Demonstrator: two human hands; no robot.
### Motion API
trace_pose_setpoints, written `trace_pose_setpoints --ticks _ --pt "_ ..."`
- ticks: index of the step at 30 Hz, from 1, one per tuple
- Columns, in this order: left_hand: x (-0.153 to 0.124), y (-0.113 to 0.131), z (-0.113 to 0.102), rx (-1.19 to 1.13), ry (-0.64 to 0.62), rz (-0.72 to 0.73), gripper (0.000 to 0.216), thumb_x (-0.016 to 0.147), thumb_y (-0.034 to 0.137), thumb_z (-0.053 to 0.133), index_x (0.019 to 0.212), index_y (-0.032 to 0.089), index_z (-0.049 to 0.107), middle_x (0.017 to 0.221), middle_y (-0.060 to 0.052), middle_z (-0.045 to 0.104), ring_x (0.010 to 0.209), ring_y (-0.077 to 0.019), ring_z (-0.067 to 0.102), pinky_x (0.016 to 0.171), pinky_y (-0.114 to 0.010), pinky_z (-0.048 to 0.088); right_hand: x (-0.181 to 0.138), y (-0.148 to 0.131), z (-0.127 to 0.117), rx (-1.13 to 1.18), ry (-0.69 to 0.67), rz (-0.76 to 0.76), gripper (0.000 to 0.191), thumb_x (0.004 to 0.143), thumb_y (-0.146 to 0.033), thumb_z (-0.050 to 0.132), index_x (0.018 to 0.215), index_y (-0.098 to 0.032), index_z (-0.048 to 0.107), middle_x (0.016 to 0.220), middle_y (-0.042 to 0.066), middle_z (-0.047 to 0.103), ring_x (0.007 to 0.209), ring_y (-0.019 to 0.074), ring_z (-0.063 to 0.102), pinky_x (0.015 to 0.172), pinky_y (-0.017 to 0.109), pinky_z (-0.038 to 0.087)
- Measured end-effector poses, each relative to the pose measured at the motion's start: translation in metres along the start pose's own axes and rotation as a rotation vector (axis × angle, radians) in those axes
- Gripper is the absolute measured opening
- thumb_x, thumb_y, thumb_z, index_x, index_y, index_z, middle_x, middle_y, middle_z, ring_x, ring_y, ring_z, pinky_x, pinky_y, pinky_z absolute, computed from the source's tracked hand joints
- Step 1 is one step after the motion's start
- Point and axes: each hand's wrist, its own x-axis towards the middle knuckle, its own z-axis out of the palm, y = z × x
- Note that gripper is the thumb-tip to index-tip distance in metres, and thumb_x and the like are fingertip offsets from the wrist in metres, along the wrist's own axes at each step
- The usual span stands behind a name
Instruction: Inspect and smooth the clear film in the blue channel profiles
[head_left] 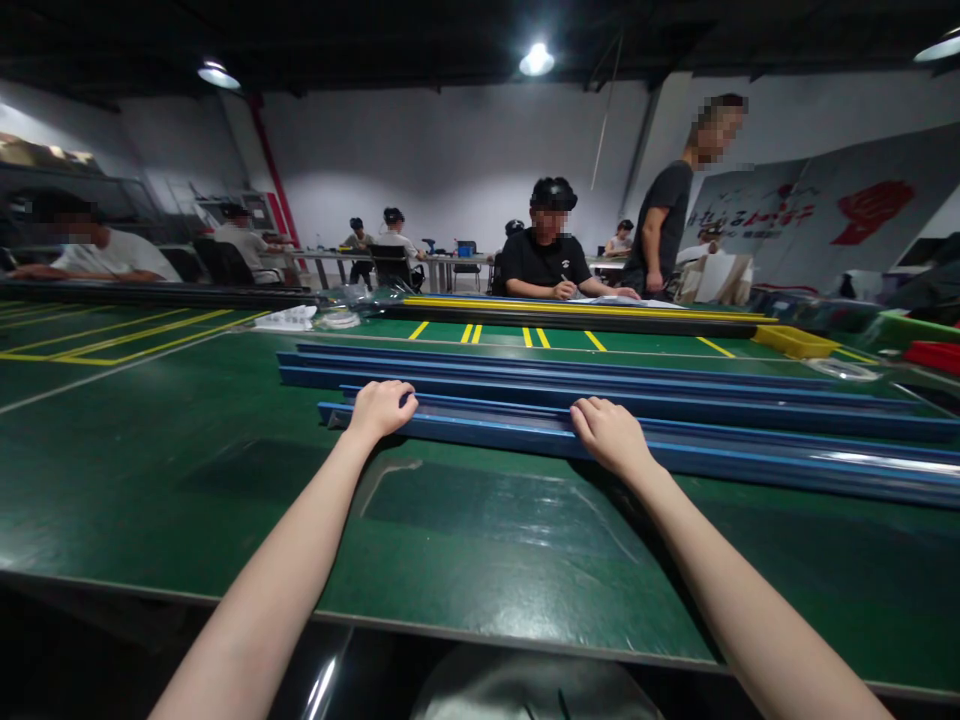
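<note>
Two long blue channel-shaped rails lie side by side across the green table. My left hand (380, 408) is wrapped over the near blue rail (487, 425) close to its left end. Farther right along the same rail, my right hand (606, 432) grips it with the fingers curled over the top edge. Just behind it rests the far blue rail (480, 378), which neither hand touches. The near rail runs out of view at the right. On the table in front of it lies a clear plastic sheet (502, 510).
The green table (150, 440) has yellow tape lines toward the back. Black and yellow strips (570, 310), a yellow tray (795, 342) and clear plastic bags (360, 300) lie beyond the rails. A person in black (544, 255) sits opposite, and another person (664, 225) stands at the right.
</note>
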Motion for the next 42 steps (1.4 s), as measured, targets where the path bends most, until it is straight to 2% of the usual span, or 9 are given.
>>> trace_pose_setpoints --ticks 8,13,17,21,26,31,37,42 --pt "-0.001 0.007 -0.001 0.049 -0.020 0.066 0.034 0.082 0.034 0.031 0.090 0.019 0.061 0.088 -0.005 0.064 0.083 -0.0202 0.057 0.071 -0.031 0.038 0.001 -0.003 0.003 -0.028 -0.026 0.032 0.037 0.088 -0.033 0.021 0.085 -0.019 0.055 0.079 0.004 0.061 0.075 0.0157 0.052 0.063 0.026 0.025" --pt "0.000 0.036 -0.004 0.006 -0.035 0.139 0.037 0.083 0.040 0.032 0.095 0.018 0.059 0.092 -0.007 0.063 0.088 -0.0208 0.055 0.075 -0.033 0.037 0.001 -0.004 0.003 -0.028 -0.041 0.037 0.037 0.088 -0.033 0.021 0.086 -0.019 0.055 0.081 0.005 0.061 0.077 0.0162 0.052 0.064 0.027 0.025" --pt "0.001 0.065 -0.003 -0.051 -0.048 0.239 0.035 0.085 0.034 0.031 0.107 0.018 0.053 0.100 -0.006 0.060 0.092 -0.0185 0.053 0.081 -0.032 0.036 0.001 -0.004 0.002 -0.016 -0.062 0.039 0.036 0.088 -0.033 0.022 0.086 -0.018 0.055 0.082 0.005 0.061 0.078 0.0162 0.052 0.064 0.027 0.025" --pt "0.005 0.071 -0.003 -0.060 -0.058 0.224 0.034 0.085 0.035 0.030 0.104 0.018 0.054 0.096 -0.005 0.060 0.090 -0.0184 0.053 0.079 -0.031 0.037 0.002 -0.003 0.000 -0.005 -0.082 0.034 0.036 0.088 -0.034 0.022 0.087 -0.018 0.055 0.083 0.006 0.061 0.079 0.0162 0.052 0.065 0.027 0.026" --pt "0.010 0.068 -0.002 -0.042 -0.052 0.223 0.033 0.083 0.038 0.033 0.096 0.018 0.057 0.089 -0.006 0.061 0.085 -0.0191 0.055 0.073 -0.030 0.039 0.001 -0.001 0.000 -0.003 -0.098 0.014 0.037 0.088 -0.035 0.021 0.090 -0.019 0.055 0.083 0.005 0.061 0.080 0.0162 0.053 0.067 0.026 0.028" --pt "0.012 0.062 0.002 -0.044 -0.026 0.205 0.035 0.081 0.038 0.034 0.095 0.018 0.058 0.091 -0.006 0.062 0.087 -0.0196 0.056 0.075 -0.030 0.039 0.000 0.004 0.003 0.016 -0.085 0.000 0.040 0.089 -0.037 0.021 0.094 -0.019 0.056 0.091 0.006 0.061 0.084 0.0162 0.052 0.069 0.026 0.029" --pt "0.009 0.018 0.003 -0.002 -0.036 0.112 0.034 0.080 0.033 0.032 0.094 0.021 0.060 0.094 -0.003 0.063 0.086 -0.0186 0.057 0.073 -0.029 0.041 -0.001 0.015 0.006 0.009 -0.006 0.048 0.037 0.088 -0.036 0.025 0.094 -0.018 0.056 0.093 0.007 0.060 0.087 0.0172 0.050 0.068 0.027 0.028" --pt "0.002 -0.016 0.002 0.063 -0.023 -0.004 0.034 0.079 0.031 0.032 0.092 0.022 0.062 0.094 -0.002 0.064 0.084 -0.0181 0.058 0.070 -0.028 0.042 -0.001 0.021 0.006 -0.042 0.005 0.125 0.037 0.087 -0.034 0.025 0.083 -0.018 0.057 0.087 0.007 0.061 0.081 0.0171 0.051 0.065 0.027 0.025"
